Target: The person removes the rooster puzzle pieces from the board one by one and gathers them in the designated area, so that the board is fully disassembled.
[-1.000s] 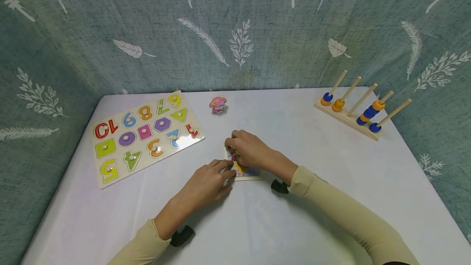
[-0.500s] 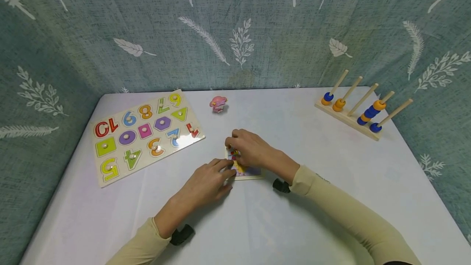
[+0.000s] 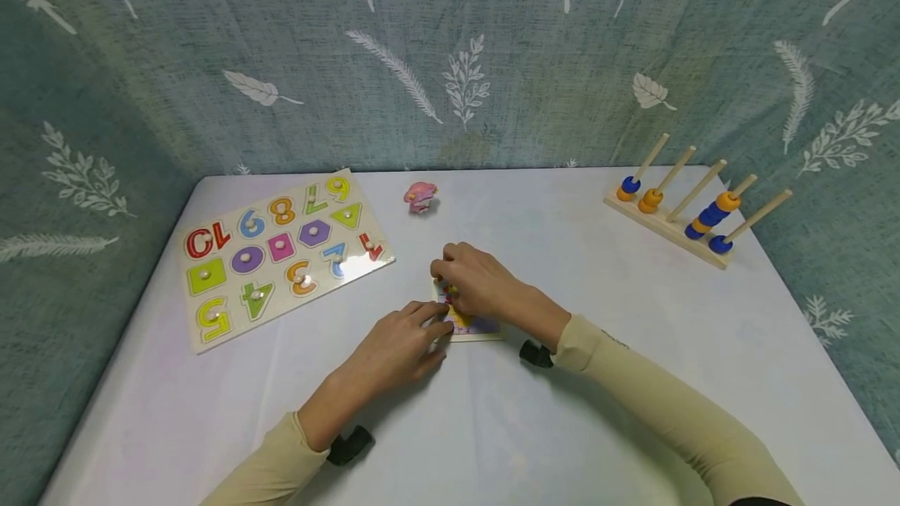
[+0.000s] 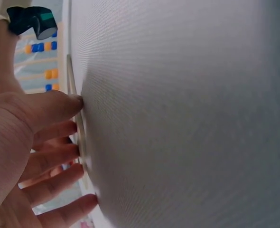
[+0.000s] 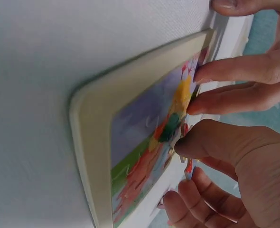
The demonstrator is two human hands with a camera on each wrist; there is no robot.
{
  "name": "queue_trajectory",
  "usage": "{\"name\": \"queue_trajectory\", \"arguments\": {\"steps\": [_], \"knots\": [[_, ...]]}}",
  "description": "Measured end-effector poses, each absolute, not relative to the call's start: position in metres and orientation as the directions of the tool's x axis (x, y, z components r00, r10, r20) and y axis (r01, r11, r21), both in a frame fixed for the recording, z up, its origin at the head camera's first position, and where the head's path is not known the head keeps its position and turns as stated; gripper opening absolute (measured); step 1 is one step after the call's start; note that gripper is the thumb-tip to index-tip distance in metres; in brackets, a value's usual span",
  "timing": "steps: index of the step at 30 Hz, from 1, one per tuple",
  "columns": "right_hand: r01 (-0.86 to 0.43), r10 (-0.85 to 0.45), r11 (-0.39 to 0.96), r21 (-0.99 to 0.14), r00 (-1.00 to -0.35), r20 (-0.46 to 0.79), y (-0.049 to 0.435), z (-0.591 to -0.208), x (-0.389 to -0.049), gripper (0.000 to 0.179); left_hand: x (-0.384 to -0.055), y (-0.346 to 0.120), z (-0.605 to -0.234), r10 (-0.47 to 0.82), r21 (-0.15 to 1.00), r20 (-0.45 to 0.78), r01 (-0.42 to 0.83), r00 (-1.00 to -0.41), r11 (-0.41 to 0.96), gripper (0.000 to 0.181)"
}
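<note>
A small picture puzzle [image 3: 481, 329] with a pale wooden border lies flat on the table, partly covered by both hands. My right hand [image 3: 481, 281] is over its upper part. In the right wrist view, this hand's thumb and fingers pinch a small colourful puzzle piece [image 5: 189, 168], tilted up at the board's surface. Most of the piece is hidden behind the thumb. My left hand [image 3: 397, 346] lies at the board's left side, its fingers fairly straight and spread. Two of its fingertips touch the printed picture, while the thumb rests by the near edge.
A number-and-shape peg puzzle board [image 3: 288, 256] lies at the left. Behind the hands stands a small pink toy figure [image 3: 420, 197]. At the right back is a wooden peg stand [image 3: 668, 226] with blue and orange beads. A patterned cloth [image 3: 464, 100] hangs behind the table.
Both hands keep nearly the same pose over the small puzzle. The whole head view has shifted slightly; no object has visibly moved on the table.
</note>
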State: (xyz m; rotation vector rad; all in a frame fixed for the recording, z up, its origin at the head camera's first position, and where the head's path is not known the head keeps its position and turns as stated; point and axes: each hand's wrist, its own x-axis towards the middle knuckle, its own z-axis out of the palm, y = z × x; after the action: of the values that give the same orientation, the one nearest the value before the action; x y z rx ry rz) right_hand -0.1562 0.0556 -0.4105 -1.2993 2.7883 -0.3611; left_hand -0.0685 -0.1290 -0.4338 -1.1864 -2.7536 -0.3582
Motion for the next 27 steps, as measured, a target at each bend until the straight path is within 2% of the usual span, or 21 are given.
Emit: {"name": "queue_trajectory", "arguments": {"steps": [10, 17, 27], "knots": [[-0.742, -0.746, 0.619, -0.257, -0.658, 0.105, 0.066, -0.396, -0.16, 0.03, -0.068, -0.128, -0.433, 0.695, 0.177, 0.186, 0.72, -0.694, 0.671, 0.033], [-0.707, -0.712, 0.662, -0.249, -0.697, 0.084, 0.079, -0.39, -0.163, 0.031, -0.068, -0.128, -0.432, 0.689, 0.182, 0.171, 0.71, -0.704, 0.681, 0.034], [-0.7, -0.703, 0.674, -0.237, -0.706, 0.089, 0.098, -0.394, -0.165, 0.031, -0.069, -0.127, -0.431, 0.683, 0.185, 0.162, 0.702, -0.712, 0.687, 0.033]]}}
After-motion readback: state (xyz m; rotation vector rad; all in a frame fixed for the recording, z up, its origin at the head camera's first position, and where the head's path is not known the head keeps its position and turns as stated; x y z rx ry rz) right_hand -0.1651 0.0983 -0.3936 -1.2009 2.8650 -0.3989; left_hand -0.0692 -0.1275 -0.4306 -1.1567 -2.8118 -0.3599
